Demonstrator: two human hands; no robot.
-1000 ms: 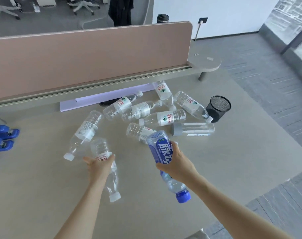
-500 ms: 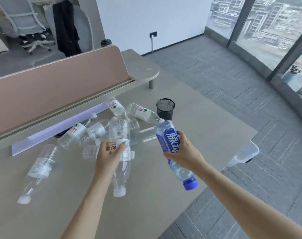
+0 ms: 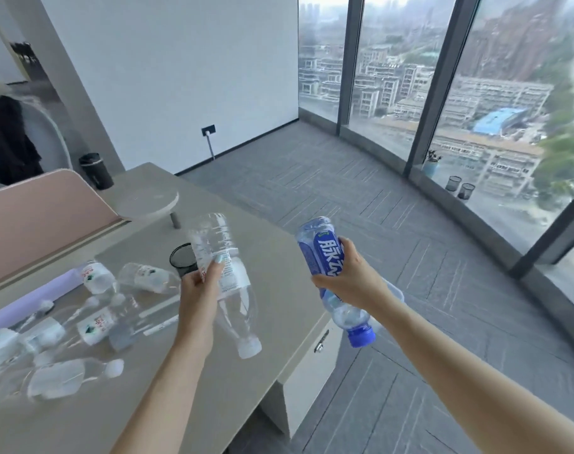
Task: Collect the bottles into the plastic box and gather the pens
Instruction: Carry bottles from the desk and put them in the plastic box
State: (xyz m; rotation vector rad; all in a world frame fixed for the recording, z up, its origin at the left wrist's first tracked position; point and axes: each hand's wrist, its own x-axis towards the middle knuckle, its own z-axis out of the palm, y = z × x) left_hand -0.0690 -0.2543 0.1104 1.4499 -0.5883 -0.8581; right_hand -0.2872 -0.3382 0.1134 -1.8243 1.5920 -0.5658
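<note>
My left hand [image 3: 200, 290] grips a clear empty bottle [image 3: 220, 257] with a white cap, held cap-down above the desk. My right hand [image 3: 351, 276] grips a blue-labelled bottle [image 3: 318, 250] with a blue cap, held cap-down past the desk's right edge. Behind my right wrist, the rim of the clear plastic box [image 3: 397, 291] shows on the floor, mostly hidden. Several clear bottles [image 3: 99, 326] lie in a heap on the desk at the left. A white pen [image 3: 163, 326] lies among them.
A black mesh pen cup [image 3: 181, 261] stands on the beige desk [image 3: 246, 371] behind my left hand. A pink divider panel [image 3: 43, 217] runs along the desk's back. A black tumbler [image 3: 96, 170] stands beyond it. Grey carpet and tall windows lie to the right.
Both hands have lifted their bottles and carried them to the right, the blue one now beyond the desk edge. My view has swung right toward the windows.
</note>
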